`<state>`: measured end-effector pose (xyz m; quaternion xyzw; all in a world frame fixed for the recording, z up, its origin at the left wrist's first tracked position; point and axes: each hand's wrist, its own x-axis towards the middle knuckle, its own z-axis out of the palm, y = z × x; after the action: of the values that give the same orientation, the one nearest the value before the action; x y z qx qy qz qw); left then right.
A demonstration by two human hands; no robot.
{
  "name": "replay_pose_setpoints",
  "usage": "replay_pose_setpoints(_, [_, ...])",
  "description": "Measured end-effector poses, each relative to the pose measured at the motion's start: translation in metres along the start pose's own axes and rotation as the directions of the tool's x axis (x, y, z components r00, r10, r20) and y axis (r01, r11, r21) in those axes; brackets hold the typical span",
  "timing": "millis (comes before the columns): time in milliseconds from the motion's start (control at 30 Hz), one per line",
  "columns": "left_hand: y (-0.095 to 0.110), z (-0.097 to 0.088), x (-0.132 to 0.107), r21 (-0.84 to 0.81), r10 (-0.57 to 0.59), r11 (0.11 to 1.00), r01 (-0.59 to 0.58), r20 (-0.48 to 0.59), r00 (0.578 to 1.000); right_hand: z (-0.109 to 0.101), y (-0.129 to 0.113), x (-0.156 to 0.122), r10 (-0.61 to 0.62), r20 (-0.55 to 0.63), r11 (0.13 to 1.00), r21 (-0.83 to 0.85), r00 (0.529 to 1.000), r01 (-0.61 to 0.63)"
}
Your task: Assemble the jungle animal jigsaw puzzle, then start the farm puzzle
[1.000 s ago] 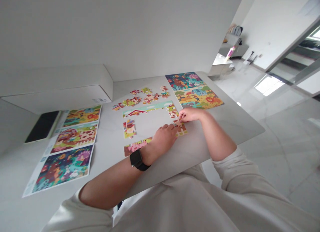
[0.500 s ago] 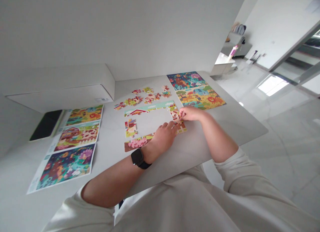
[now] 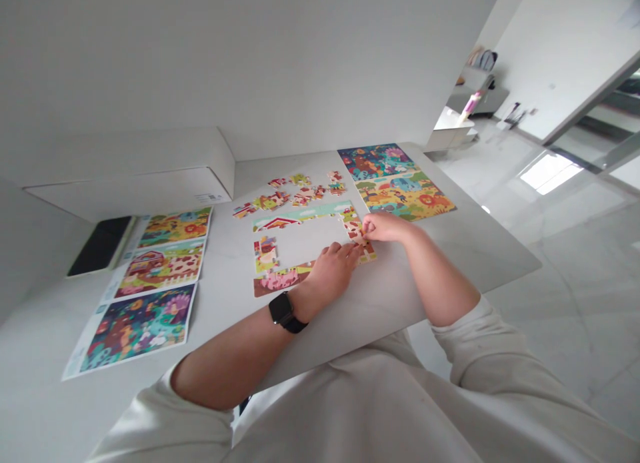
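At the far left a black tablet lies on the white table, just beside a long white box, and next to them runs a strip of 3 printed puzzle pictures, with a farm scene in the middle panel. Further right sits a partly built jigsaw frame, with 4 sides of joined pieces around a bare patch of table, and small clusters of loose jigsaw pieces lie just above it. The left hand, a black smartwatch on its wrist, rests on the lower right corner of the frame, its fingers slightly curled and released, pressing the pieces rather than gripping them. Just beside it, the right hand has its fingertips pinched on a jigsaw piece at the right side of the frame, grasping it there. Beyond that, 2 printed picture sheets lie near the table's far corner, a cream sleeve covers the right forearm's upper end, and glossy tiled floor spreads out past the table edge
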<state>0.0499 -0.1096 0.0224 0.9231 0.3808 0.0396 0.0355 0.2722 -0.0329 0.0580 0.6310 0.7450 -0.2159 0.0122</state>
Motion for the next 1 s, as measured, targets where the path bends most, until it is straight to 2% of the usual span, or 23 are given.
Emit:
replay_pose_setpoints(133, [0.000,-0.001,0.000,-0.002,0.011,1.000,-0.011,0.007,1.000,0.001,0.001,0.001,-0.012,-0.011,1.000,0.005,1.000,0.012])
replay_pose_setpoints(267, [-0.001,0.001,-0.001,0.008,0.018,1.000,-0.018,-0.007,1.000,0.000,-0.001,-0.002,-0.094,-0.045,0.993,0.066,0.995,0.096])
replay_pose_setpoints(400, [-0.001,0.003,-0.001,0.017,0.024,1.000,-0.024,-0.018,1.000,-0.002,-0.003,-0.005,-0.168,-0.012,0.982,0.087,0.986,0.168])
replay_pose_setpoints(567, [0.000,0.001,-0.001,0.019,0.023,1.000,-0.023,-0.014,1.000,0.000,0.002,-0.001,-0.186,0.009,0.982,0.033,0.982,0.186])
replay_pose_setpoints(1000, [0.000,0.001,-0.001,0.018,0.039,0.999,-0.038,-0.014,0.999,-0.001,0.008,0.000,-0.190,0.040,0.970,0.164,0.981,0.181])
